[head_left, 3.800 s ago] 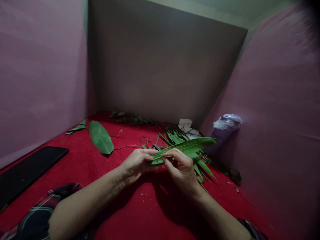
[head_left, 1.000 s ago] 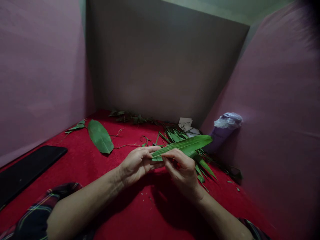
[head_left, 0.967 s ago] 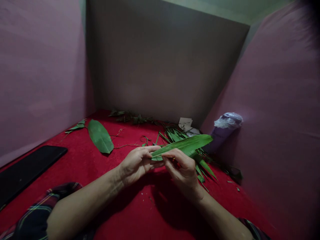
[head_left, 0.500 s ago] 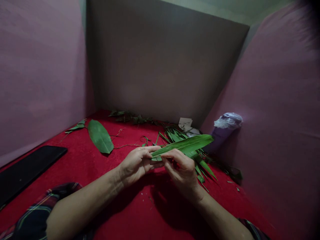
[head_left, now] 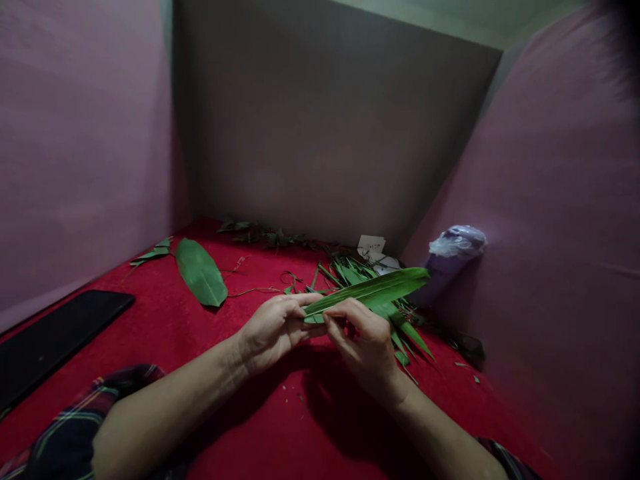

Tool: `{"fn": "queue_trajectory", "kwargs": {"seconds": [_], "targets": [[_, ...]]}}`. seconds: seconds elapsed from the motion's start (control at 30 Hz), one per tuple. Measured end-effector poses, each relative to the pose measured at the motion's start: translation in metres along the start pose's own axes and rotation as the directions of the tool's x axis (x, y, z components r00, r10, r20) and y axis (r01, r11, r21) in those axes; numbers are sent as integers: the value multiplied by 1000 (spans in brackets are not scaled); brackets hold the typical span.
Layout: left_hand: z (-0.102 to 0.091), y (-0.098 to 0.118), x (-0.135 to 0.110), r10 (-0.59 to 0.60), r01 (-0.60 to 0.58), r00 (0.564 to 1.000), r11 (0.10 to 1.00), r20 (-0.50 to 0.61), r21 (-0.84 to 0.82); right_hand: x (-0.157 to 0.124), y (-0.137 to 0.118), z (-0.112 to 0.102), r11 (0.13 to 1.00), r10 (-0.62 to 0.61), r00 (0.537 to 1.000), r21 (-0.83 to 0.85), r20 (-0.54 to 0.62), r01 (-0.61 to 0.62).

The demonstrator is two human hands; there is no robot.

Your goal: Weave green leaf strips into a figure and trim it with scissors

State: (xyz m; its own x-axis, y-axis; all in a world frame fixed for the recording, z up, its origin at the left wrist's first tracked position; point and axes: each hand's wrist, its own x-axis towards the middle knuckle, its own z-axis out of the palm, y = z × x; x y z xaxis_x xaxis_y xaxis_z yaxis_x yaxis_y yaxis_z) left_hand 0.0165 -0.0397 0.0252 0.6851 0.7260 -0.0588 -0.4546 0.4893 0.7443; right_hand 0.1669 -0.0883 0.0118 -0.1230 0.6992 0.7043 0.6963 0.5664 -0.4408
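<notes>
A long green leaf (head_left: pixel 377 289) is held above the red cloth, its tip pointing right and slightly up. My left hand (head_left: pixel 273 329) pinches the leaf's near end with thumb and fingers closed. My right hand (head_left: pixel 365 341) is closed on the same end just to the right, fingertips pressed on the leaf's lower edge. Under and behind the leaf lies a pile of narrow green leaf strips (head_left: pixel 395 320).
A broad oval leaf (head_left: pixel 201 272) lies on the red cloth (head_left: pixel 165 327) at the left. A black flat slab (head_left: pixel 50 340) sits at the far left edge. A purple roll wrapped in plastic (head_left: pixel 447 257) leans at the right wall. Dry twigs and white paper scraps (head_left: pixel 371 247) lie at the back.
Both hands keep their grip on the leaf's near end. The leaf's tip has risen slightly, and my right fingers have shifted a little along the edge.
</notes>
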Motion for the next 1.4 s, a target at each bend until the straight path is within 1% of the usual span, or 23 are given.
{"fn": "queue_trajectory", "kwargs": {"seconds": [0.17, 0.37, 0.57, 0.63, 0.77, 0.83, 1.0, 1.13, 1.27, 1.4], "targets": [[0, 0, 0, -13, 13, 1000, 1000, 12, -7, 0, -1, 0, 999, -29, 1000, -21, 9, 29], [-1, -1, 0, 0, 0, 1000, 1000, -3, -7, 1, -1, 1, 997, -69, 998, -23, 13, 69], [1, -1, 0, -24, 25, 998, 1000, -58, 8, 1, 0, 3, 989, -88, 995, -113, 36, 91], [0, -2, 1, -13, 13, 999, 1000, -32, 22, 1, -1, 3, 987, -94, 995, -131, 35, 97], [-3, -4, 2, 29, -31, 998, 999, 61, 42, 2, -2, 3, 985, -91, 995, -147, 36, 95], [-3, -5, 2, 40, -43, 996, 998, 76, 39, 2, -2, 3, 984, -89, 995, -153, 37, 94], [-2, -7, 2, 11, -10, 1000, 999, -19, 48, 0, -1, 5, 971, -89, 995, -218, 40, 96], [-4, -8, 3, -3, 2, 1000, 999, 12, 47, 0, 0, 6, 963, -91, 995, -248, 48, 101], [-5, -9, 3, 8, -10, 999, 999, 40, 53, 0, -1, 6, 968, -86, 995, -233, 47, 94], [-1, -7, 2, -10, 10, 1000, 999, -17, 51, 0, -2, 6, 979, -81, 995, -185, 51, 89]]}}
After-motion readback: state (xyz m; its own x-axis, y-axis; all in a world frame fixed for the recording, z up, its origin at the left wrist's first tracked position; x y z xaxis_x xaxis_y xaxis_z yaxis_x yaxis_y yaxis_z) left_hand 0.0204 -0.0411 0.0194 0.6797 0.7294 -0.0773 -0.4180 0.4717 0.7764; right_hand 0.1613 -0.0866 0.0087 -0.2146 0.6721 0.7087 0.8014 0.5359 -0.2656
